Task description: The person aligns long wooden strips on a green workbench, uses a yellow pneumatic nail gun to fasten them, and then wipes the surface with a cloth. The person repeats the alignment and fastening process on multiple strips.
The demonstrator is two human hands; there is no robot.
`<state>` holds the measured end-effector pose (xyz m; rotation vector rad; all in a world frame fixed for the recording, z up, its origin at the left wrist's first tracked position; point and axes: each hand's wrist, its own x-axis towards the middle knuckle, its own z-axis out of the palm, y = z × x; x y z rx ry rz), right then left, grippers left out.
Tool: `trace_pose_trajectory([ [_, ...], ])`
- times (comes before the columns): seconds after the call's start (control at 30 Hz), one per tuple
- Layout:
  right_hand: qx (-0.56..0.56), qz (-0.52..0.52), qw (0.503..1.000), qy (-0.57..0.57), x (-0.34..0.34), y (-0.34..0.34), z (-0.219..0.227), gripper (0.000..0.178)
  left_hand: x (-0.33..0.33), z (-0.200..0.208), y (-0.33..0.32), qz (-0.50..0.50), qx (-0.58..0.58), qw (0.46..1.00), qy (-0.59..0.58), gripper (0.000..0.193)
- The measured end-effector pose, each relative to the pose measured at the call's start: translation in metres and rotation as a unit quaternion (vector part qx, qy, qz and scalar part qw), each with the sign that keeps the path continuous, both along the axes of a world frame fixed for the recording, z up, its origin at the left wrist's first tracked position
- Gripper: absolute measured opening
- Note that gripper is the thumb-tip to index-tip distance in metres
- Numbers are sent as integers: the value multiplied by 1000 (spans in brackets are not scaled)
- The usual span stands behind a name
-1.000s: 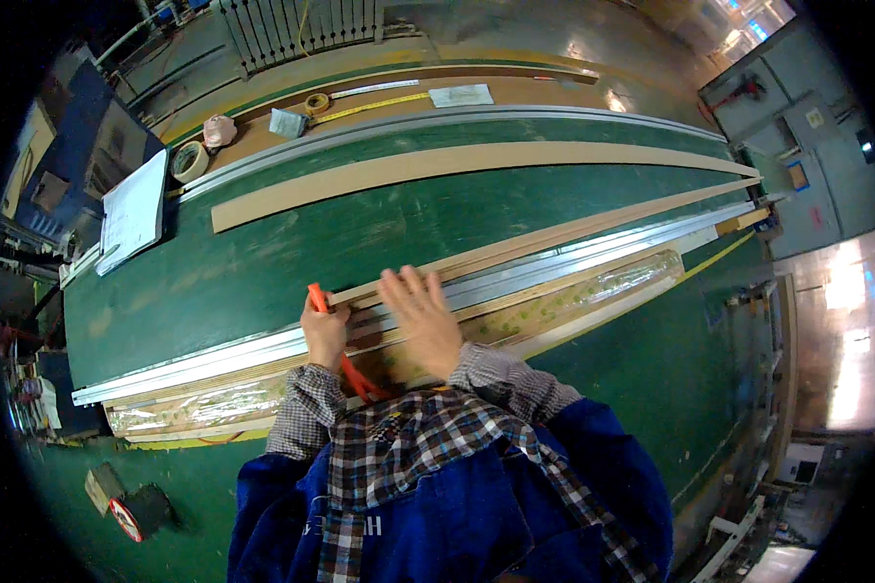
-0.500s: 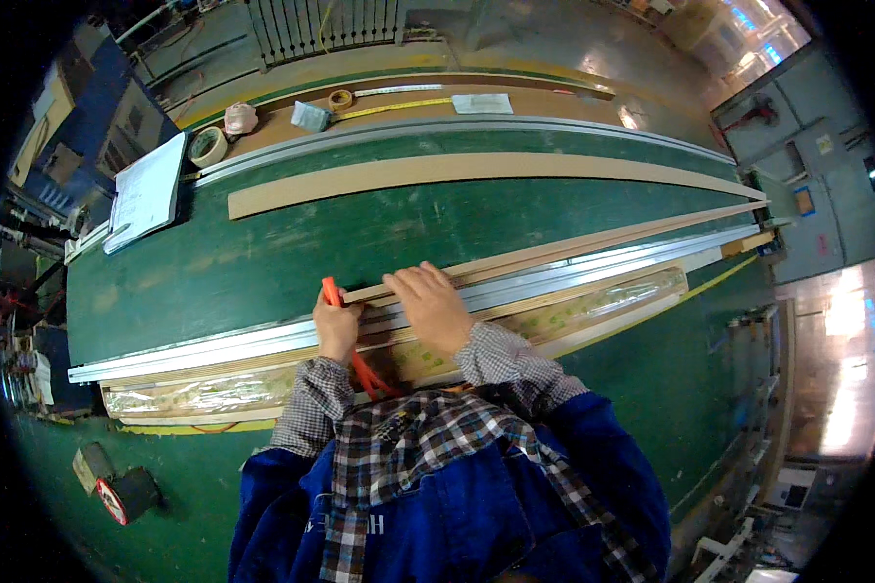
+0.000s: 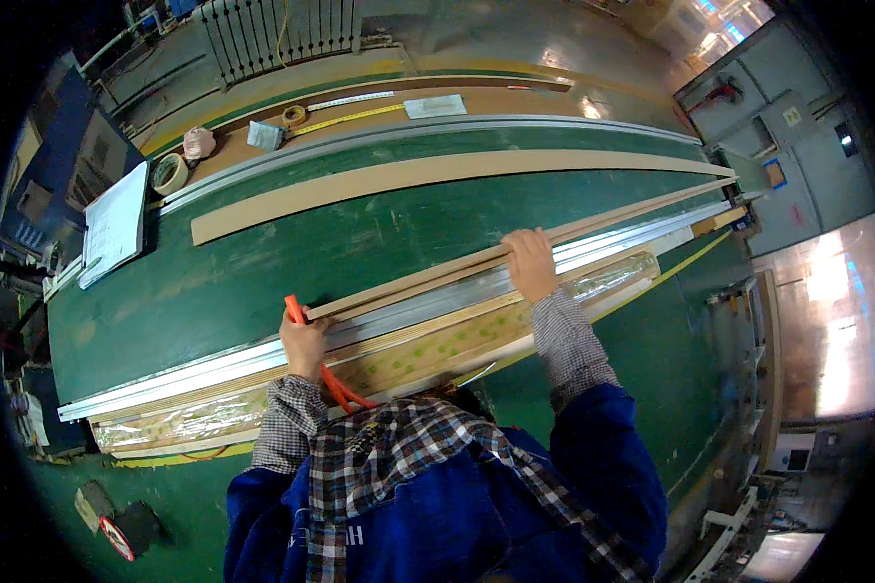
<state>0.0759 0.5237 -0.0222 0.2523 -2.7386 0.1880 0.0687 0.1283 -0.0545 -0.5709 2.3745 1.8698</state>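
Observation:
My left hand (image 3: 303, 345) is closed around an orange tool (image 3: 294, 309), whose exact kind I cannot make out. It is beside the near end of a long, narrow brown cardboard strip (image 3: 413, 284). Orange pieces (image 3: 342, 389) also show below that hand, perhaps part of the same thing. Farther along the strip, my right hand (image 3: 532, 265) has its fingers wrapped over the edge; the thumb is hidden. Silver metal profiles (image 3: 389, 319) run alongside the strip, on my side of it.
A clear-wrapped long bundle (image 3: 457, 340) lies along the near edge. Across the green table (image 3: 262, 291) are a wide cardboard strip (image 3: 360, 185), another metal profile (image 3: 408, 129), tape rolls (image 3: 171, 173), a yellow measuring tape (image 3: 350, 119) and a clipboard with papers (image 3: 115, 225).
My right hand has slid rightward along the cardboard strip, away from my left hand. The left hand, with the orange tool, sits slightly lower and farther left in view; the whole view has shifted.

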Motion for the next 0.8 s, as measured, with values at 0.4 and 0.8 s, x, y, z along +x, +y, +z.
trace_pose_trajectory([
  [0.4, 153, -115, 980, -57, -17, 146, 8, 26, -2, -15, -9, -1, -9, 1000, 1, 28],
  [0.8, -12, 85, 993, -77, 1, -46, 18, 28, 1, -11, -2, 17, -7, 1000, 5, 29],
])
